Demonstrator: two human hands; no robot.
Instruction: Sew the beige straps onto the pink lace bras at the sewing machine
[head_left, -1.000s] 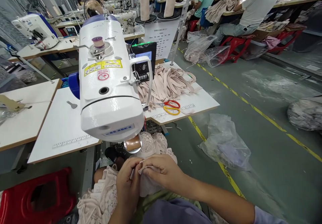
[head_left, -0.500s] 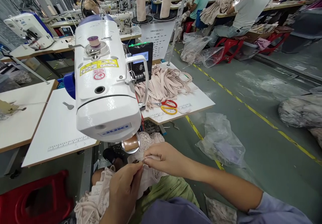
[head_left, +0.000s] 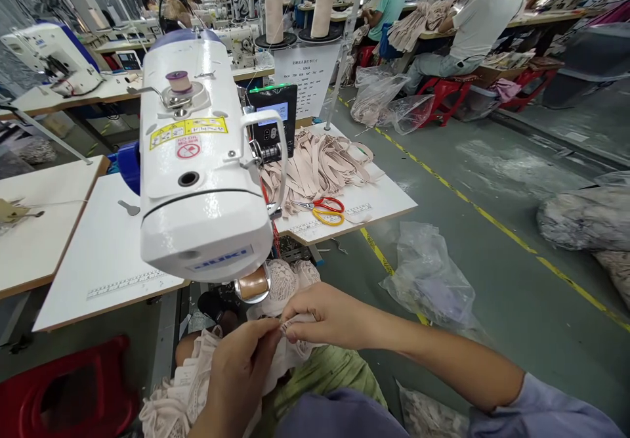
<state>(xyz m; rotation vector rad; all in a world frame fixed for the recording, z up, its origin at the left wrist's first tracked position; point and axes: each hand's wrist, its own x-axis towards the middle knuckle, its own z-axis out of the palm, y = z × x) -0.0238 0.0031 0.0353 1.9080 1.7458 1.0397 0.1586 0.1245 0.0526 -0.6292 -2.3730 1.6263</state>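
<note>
My right hand is closed, thumb and fingers pinching a pale beige strap. Against it, the fingertips of my left hand pinch the same strap; the exact spot between the fingertips is hidden. Below and behind both hands hangs a pale lace bra, partly covered by my fingers. More beige lace pieces are bunched at my left forearm. Just above the hands is the head of a white sewing machine, its needle area out of sight beneath it.
Beige straps lie heaped on the white table beside red-and-yellow scissors. A control screen stands behind the machine. A red stool is at lower left, plastic bags on the floor at right. Seated people work farther back.
The view has shifted slightly, so the machine and table sit a little farther left. My right hand has tilted slightly, showing more of the strap; both hands keep their pinch.
</note>
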